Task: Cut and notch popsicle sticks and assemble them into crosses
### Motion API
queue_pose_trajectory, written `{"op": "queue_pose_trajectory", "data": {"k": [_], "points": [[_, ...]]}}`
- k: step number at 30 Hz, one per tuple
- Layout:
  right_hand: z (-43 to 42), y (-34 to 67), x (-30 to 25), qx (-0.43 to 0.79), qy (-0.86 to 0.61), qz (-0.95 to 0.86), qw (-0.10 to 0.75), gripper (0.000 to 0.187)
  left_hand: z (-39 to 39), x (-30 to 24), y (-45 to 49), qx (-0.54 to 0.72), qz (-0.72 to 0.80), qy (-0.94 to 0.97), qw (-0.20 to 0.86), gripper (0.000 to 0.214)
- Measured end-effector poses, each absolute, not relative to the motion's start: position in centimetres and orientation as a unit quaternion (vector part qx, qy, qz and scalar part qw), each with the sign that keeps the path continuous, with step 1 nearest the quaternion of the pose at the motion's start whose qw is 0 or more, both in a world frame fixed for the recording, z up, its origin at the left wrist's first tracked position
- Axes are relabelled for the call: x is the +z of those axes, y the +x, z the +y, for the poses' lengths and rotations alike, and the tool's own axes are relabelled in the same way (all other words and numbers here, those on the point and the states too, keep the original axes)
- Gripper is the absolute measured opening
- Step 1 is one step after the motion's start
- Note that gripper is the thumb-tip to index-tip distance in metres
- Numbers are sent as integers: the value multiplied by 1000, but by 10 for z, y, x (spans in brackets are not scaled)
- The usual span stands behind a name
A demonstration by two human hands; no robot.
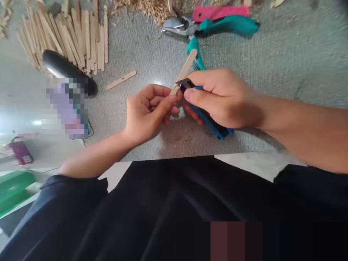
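Note:
Between the thumb and fingers of my left hand [149, 112] is the lower end of a wooden craft stick [186, 67], which slants up and to the right. My right hand [224, 98] is wrapped round a blue and black utility knife [208, 117]. Its blade [182, 82] lies across the stick just above my left fingertips. Part of the knife's handle is hidden by my right hand. Left of my hands, a single craft stick [121, 80] with a small dark mark lies flat on the table.
Teal-handled cutting pliers [228, 26] lie open beyond my right hand, beside a pink-red tool handle [220, 13]. Wood shavings [152, 9] are heaped at the back. Many craft sticks [73, 36] lie piled at the left, with a glossy black case [67, 70] in front of them.

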State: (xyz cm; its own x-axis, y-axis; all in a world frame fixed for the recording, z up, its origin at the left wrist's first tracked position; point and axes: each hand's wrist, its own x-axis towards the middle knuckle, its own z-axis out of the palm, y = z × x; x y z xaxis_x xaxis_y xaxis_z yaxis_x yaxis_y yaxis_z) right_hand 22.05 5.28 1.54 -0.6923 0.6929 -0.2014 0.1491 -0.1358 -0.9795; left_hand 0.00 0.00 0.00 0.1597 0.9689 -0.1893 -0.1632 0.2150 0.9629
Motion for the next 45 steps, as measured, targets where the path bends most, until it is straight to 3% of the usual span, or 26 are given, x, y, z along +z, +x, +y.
{"op": "queue_pose_trajectory", "data": {"k": [7, 14, 20, 27, 45], "points": [[45, 217, 13, 599, -388, -634, 297, 28, -1, -3, 2, 467, 517, 436, 570, 56], [43, 216, 15, 565, -416, -667, 251, 30, -5, -6, 3, 478, 491, 470, 557, 51], [41, 213, 20, 646, -349, -629, 254, 42, -5, -8, 2, 469, 491, 495, 543, 51], [42, 218, 18, 655, -343, -641, 204, 26, -4, -15, 2, 502, 445, 522, 527, 41], [42, 216, 25, 662, -371, -632, 156, 27, -8, -14, 3, 485, 462, 519, 531, 42]]}}
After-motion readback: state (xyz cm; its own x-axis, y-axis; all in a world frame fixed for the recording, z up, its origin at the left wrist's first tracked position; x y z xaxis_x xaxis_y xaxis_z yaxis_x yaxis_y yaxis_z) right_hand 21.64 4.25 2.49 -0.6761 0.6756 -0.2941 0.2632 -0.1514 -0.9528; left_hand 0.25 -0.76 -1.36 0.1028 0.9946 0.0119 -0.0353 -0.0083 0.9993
